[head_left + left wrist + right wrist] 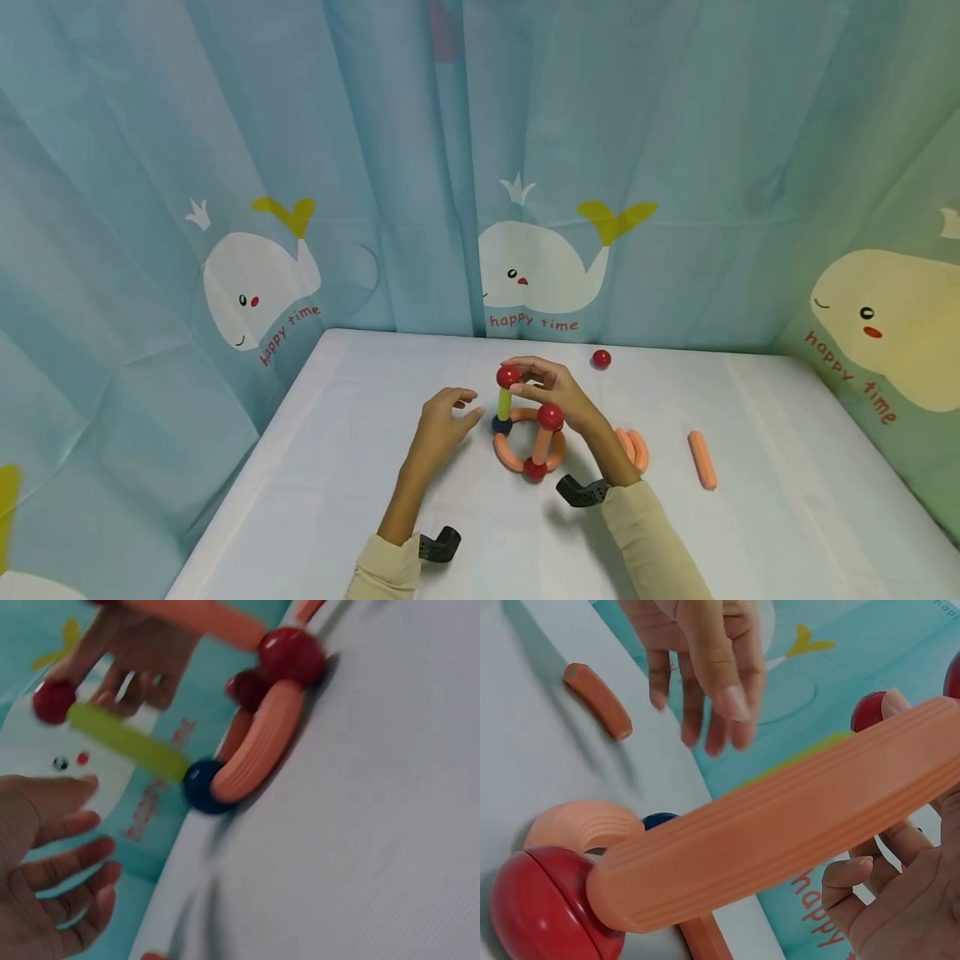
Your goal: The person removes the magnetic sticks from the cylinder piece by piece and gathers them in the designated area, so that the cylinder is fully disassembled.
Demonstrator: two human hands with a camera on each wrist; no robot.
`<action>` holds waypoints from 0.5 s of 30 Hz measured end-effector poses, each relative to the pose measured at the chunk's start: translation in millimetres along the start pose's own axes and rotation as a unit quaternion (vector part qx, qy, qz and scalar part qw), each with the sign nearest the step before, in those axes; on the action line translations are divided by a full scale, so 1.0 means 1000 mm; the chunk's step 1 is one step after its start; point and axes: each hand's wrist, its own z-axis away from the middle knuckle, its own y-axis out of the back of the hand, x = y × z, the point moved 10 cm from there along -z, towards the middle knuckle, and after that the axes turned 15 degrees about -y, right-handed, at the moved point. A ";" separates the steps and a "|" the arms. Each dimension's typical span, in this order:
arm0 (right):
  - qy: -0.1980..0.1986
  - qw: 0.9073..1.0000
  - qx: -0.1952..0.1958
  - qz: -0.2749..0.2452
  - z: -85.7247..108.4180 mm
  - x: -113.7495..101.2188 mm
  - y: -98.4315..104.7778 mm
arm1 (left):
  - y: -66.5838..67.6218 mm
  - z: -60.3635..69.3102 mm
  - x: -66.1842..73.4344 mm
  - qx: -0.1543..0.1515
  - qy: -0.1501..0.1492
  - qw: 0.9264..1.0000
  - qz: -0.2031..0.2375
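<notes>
A ring of curved orange pieces (506, 454), joined by balls, lies on the table. From its dark blue ball (502, 426) a yellow-green rod (505, 403) rises, topped by a red ball (507, 377). My right hand (558, 392) pinches that top ball between thumb and finger; the left wrist view shows a fingertip on the same ball (54, 702). An orange rod (543, 446) stands on the ring's near red ball (535, 470) and carries another red ball (550, 417). Left of the structure, my left hand (442, 429) hovers with loosely bent fingers, touching nothing.
A loose red ball (602, 359) sits near the table's back edge. Curved orange pieces (638, 452) lie beside my right forearm, and a straight orange stick (702, 460) is farther right. Another orange piece (598, 701) lies beyond the ring. A whale-print curtain (420, 167) surrounds the table.
</notes>
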 end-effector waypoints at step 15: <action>0.022 0.998 -0.026 0.047 -0.004 -0.010 -0.002 | -0.032 -0.010 0.022 0.031 -0.053 0.997 0.052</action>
